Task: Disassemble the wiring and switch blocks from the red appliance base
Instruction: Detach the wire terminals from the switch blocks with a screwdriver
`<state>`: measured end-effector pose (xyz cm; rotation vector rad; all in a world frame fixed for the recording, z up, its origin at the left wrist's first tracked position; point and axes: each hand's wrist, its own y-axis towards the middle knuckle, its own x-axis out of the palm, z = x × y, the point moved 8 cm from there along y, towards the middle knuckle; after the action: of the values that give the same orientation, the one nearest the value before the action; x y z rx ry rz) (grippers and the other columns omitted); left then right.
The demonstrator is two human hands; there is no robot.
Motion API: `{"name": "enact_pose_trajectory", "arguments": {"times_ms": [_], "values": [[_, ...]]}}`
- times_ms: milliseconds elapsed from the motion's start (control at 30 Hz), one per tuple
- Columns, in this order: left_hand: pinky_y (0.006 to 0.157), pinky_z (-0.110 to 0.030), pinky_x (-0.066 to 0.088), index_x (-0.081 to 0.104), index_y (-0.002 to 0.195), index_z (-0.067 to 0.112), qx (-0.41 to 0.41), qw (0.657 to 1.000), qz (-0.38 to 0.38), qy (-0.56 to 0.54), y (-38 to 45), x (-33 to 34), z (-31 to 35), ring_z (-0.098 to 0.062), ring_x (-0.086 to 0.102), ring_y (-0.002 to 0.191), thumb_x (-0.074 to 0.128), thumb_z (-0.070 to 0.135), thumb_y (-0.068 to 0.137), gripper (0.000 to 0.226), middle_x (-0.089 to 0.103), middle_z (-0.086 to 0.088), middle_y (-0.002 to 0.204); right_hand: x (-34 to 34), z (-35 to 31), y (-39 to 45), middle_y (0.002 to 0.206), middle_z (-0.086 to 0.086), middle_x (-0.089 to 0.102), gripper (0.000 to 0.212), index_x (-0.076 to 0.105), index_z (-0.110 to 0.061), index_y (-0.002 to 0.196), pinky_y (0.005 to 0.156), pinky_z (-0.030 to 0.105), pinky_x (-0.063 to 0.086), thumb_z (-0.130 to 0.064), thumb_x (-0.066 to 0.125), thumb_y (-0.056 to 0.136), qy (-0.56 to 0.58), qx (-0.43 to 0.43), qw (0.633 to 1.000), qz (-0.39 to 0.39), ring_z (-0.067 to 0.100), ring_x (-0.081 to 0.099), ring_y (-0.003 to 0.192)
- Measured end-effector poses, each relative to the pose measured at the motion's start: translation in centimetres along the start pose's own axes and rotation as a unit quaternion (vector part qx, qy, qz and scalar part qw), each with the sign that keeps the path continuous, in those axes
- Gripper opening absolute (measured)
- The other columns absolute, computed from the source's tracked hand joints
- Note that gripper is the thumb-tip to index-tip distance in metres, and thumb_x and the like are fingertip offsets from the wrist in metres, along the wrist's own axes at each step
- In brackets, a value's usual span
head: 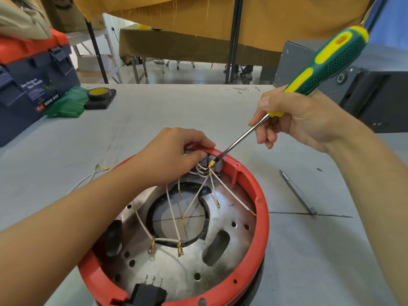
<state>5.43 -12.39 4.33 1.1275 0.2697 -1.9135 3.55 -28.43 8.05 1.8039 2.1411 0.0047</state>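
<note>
Partly done: one white wire point(88, 178) already lying loose on counter point(154, 111). Still left: grey switch blocks point(215, 165) seated at far rim of red base point(262, 217), wires point(198, 195) attached. Left hand point(174, 153) pinching blocks; right hand point(293, 122) clamped on screwdriver point(320, 67), tip at terminal.

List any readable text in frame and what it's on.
"WING BOX": white letters low on the sticker of the blue toolbox.
Heading and small print higher on that sticker: too blurred to read.
Pen scribbles on the table at its far edge: illegible.
Cardboard box, top left: marking unclear.
</note>
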Motion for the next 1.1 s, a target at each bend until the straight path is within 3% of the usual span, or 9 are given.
{"name": "enact_pose_trajectory", "arguments": {"times_ms": [333, 600, 767, 867, 1000, 1100], "values": [[0.084, -0.006, 0.040, 0.069, 0.108, 0.021, -0.006, 1.000, -0.002, -0.002, 0.0, 0.0, 0.0, 0.000, 0.060, 0.093, 0.059, 0.010, 0.088, 0.025, 0.069, 0.012, 0.101, -0.9, 2.7, -0.2, 0.053, 0.017, 0.062, 0.032, 0.073, -0.005, 0.063, 0.045, 0.028, 0.046, -0.015, 0.048, 0.081, 0.095, -0.006, 0.995, 0.001, 0.018, 0.051, 0.042], [0.081, -0.002, 0.039, 0.070, 0.106, 0.024, -0.011, 1.000, 0.003, -0.005, 0.0, 0.0, -0.1, 0.002, 0.059, 0.090, 0.059, 0.011, 0.089, 0.024, 0.068, 0.015, 0.097, -1.3, 3.8, -0.3, 0.053, 0.014, 0.062, 0.034, 0.074, -0.009, 0.062, 0.046, 0.025, 0.046, -0.017, 0.047, 0.081, 0.129, 0.001, 0.992, 0.001, 0.016, 0.050, 0.042], [0.085, -0.005, 0.040, 0.069, 0.107, 0.026, -0.008, 1.000, -0.002, -0.002, 0.0, 0.1, -0.3, 0.003, 0.059, 0.092, 0.057, 0.012, 0.090, 0.025, 0.066, 0.020, 0.097, 3.4, 4.4, 0.1, 0.048, 0.007, 0.058, 0.027, 0.067, -0.001, 0.064, 0.045, 0.021, 0.043, -0.018, 0.051, 0.079, 0.068, 0.012, 0.995, -0.065, 0.013, 0.046, 0.040], [0.089, -0.014, 0.044, 0.068, 0.108, 0.028, -0.006, 1.000, 0.002, -0.008, 0.0, 0.1, -0.4, 0.000, 0.060, 0.097, 0.056, 0.012, 0.091, 0.027, 0.068, 0.016, 0.103, 1.1, 2.3, 0.4, 0.044, 0.006, 0.053, 0.031, 0.070, -0.006, 0.059, 0.042, 0.019, 0.038, -0.018, 0.050, 0.080, 0.065, -0.010, 0.998, -0.014, 0.012, 0.039, 0.038], [0.084, -0.011, 0.044, 0.069, 0.107, 0.028, -0.005, 1.000, 0.003, -0.010, 0.0, 0.1, -0.5, -0.001, 0.060, 0.092, 0.056, 0.012, 0.090, 0.026, 0.068, 0.015, 0.100, -1.4, 0.3, -0.9, 0.043, 0.005, 0.051, 0.028, 0.071, -0.007, 0.060, 0.041, 0.018, 0.036, -0.016, 0.053, 0.079, 0.059, -0.049, 0.997, 0.008, 0.014, 0.039, 0.038], [0.089, -0.012, 0.043, 0.068, 0.109, 0.026, 0.006, 1.000, 0.003, -0.004, 0.0, 0.1, -0.3, 0.001, 0.059, 0.097, 0.057, 0.012, 0.090, 0.026, 0.067, 0.015, 0.104, -1.7, 0.4, -1.6, 0.040, 0.002, 0.048, 0.029, 0.068, -0.013, 0.056, 0.040, 0.016, 0.033, -0.014, 0.049, 0.078, 0.055, -0.065, 0.995, 0.058, 0.015, 0.039, 0.037]]}}
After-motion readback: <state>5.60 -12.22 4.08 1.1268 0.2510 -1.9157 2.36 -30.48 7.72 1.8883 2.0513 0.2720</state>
